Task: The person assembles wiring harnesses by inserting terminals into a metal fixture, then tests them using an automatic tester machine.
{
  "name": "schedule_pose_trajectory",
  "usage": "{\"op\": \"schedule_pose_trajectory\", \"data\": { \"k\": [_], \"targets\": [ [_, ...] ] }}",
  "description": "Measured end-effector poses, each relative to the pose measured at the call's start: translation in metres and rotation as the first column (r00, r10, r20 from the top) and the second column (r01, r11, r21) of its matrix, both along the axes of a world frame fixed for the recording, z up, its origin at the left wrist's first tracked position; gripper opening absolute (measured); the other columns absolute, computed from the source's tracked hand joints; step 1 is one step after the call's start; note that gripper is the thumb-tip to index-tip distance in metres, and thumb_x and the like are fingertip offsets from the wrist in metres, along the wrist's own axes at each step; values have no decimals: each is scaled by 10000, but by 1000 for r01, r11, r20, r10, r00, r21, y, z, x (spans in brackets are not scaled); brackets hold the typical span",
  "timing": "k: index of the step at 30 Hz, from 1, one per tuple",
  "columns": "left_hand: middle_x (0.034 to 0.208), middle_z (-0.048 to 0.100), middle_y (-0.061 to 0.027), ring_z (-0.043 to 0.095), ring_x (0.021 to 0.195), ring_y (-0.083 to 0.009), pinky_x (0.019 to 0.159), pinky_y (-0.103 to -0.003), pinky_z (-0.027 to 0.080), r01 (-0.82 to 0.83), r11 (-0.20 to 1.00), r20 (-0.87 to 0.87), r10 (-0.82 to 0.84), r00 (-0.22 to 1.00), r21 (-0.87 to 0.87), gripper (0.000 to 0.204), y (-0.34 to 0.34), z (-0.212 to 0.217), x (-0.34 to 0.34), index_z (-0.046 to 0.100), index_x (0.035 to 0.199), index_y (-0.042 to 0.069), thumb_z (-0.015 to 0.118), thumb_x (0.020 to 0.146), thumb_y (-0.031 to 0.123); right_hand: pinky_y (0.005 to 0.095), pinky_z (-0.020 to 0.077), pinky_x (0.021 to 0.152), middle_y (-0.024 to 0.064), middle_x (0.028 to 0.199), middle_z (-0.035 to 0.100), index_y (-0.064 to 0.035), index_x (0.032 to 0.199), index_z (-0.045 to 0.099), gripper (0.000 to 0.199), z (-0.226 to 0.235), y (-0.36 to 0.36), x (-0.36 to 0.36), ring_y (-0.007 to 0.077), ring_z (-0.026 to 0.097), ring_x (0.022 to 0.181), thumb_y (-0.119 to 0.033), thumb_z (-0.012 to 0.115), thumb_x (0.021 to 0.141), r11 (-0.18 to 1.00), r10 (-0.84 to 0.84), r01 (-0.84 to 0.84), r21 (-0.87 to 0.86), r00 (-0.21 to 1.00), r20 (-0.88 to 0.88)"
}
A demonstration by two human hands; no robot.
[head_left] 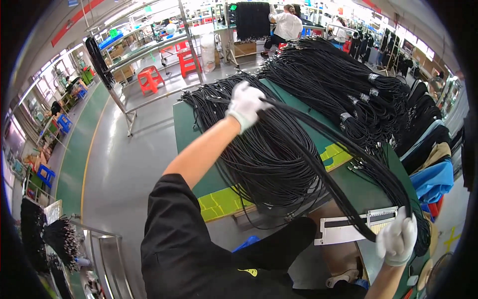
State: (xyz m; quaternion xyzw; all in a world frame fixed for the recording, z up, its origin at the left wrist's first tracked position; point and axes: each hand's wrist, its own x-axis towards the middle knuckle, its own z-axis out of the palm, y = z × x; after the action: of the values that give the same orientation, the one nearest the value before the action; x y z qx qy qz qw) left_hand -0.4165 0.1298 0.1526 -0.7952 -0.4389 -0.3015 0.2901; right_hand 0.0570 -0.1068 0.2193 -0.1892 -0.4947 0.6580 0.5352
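Observation:
Both my hands wear white gloves. My left hand (246,103) is closed round one end of a long bundle of black cables (336,192), above the far left part of a cable pile. From there the bundle arcs in two thick strands across the green table (187,132) to the lower right. My right hand (398,236) grips the bundle there, beside a white slotted metal fixture (343,232); some of its fingers are hard to make out. Under the raised strands lies a coiled pile of black cables (266,159) with small metallic ends.
A larger heap of tied black cables (318,70) covers the table's far right. Yellow-green tape (219,203) marks the near edge. Blue cloth (432,182) lies at the right. Beyond are a metal rack (149,50), red stools (150,78) and a person in white (287,24).

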Motion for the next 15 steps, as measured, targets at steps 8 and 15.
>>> {"op": "schedule_pose_trajectory", "data": {
  "k": [8, 15],
  "targets": [
    [900, 651, -67, 635, 869, -299, 780, -407, 515, 32, 999, -57, -32, 998, 0, 210, 8, 71, -41, 750, 840, 187, 673, 709, 43, 195, 232, 379, -48, 762, 443, -8, 1387, 510, 388, -67, -25, 132, 4, 248, 429, -232, 431, 1081, 606, -687, 636, -478, 721, 89],
    [980, 617, -43, 654, 927, -269, 762, -393, 552, 45, 884, -350, -230, 908, -464, 256, -16, 57, 125, 724, 1016, 269, 697, 779, 176, 157, 247, 474, -67, 858, 503, -26, 1430, 503, 458, -166, -119, 311, -18, 314, 559, -170, 552, 997, 624, -649, 773, -117, 596, 473]
  ]
}}
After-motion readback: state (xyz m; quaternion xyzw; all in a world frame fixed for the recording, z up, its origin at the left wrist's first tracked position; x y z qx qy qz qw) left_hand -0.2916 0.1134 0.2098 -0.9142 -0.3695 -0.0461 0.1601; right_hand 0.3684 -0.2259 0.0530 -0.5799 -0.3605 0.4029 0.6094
